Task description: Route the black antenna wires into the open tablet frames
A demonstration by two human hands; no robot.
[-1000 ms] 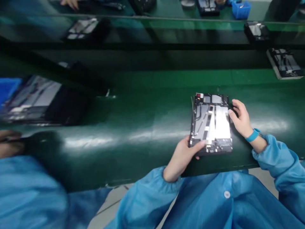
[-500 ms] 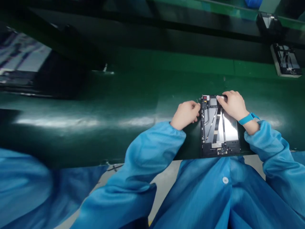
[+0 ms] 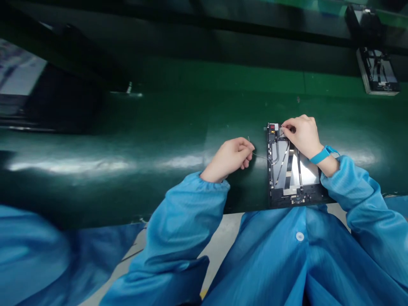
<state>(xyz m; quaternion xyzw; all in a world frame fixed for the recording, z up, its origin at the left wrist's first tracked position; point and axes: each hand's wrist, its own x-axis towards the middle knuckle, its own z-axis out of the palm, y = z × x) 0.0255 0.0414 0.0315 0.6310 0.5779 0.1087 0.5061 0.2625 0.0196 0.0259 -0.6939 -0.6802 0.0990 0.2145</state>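
Observation:
An opened tablet [image 3: 280, 170] lies near the table's front edge, with its inner ribbon cables and small boards showing. My left hand [image 3: 230, 157] is beside it on the left, closed in a pinch on a thin pale wire [image 3: 262, 157]. The wire runs from those fingers to the tablet's left side. Over the tablet's top part is my right hand [image 3: 303, 134], a blue band round its wrist. Its thumb and forefinger are pinched together by the small grey square; whatever they hold is too small to make out.
A stack of similar opened tablets [image 3: 379, 76] stands on the green table [image 3: 178, 114] at the far right, with another dark stack [image 3: 363, 21] behind it. Dark devices [image 3: 19, 97] lie at the left. A person's blue sleeve [image 3: 32, 250] shows at lower left.
My left hand has moved left from the tablet, drawing the thin wire out from its side. My right hand has shifted left over the tablet's top and closed into a pinch.

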